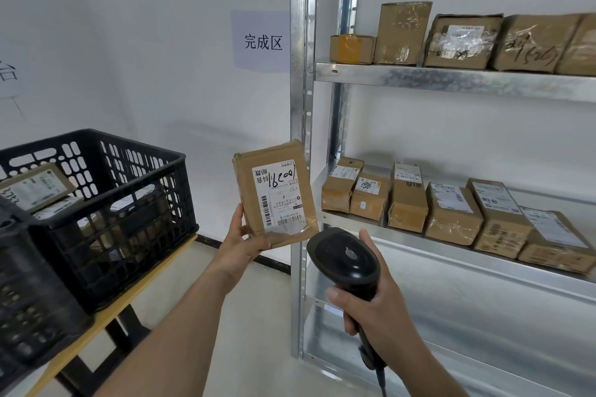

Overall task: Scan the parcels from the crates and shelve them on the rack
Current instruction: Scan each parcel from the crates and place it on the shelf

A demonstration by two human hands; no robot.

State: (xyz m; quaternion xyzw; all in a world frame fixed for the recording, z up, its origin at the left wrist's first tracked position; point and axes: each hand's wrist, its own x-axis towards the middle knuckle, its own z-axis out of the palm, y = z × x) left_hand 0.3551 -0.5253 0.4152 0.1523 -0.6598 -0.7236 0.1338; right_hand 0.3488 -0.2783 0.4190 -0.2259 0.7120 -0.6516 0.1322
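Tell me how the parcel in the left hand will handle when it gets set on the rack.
The parcel is probably light: the left hand holds it by one bottom corner. It looks flat and thin, so likely to tip if stood on edge. Its glossy tape may be slippery.

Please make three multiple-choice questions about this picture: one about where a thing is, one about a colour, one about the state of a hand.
1. Where is the parcel with the white label?
A. in the left hand
B. on the top shelf
C. inside the crate

2. What colour is the crate on the table?
A. blue
B. black
C. white

3. What is the right hand doing?
A. hanging free
B. pressing on a shelf
C. gripping the scanner

Answers: 1 A, the left hand holds its lower corner in front of the rack. 2 B, its slotted walls are black. 3 C, the fingers wrap the scanner's handle.
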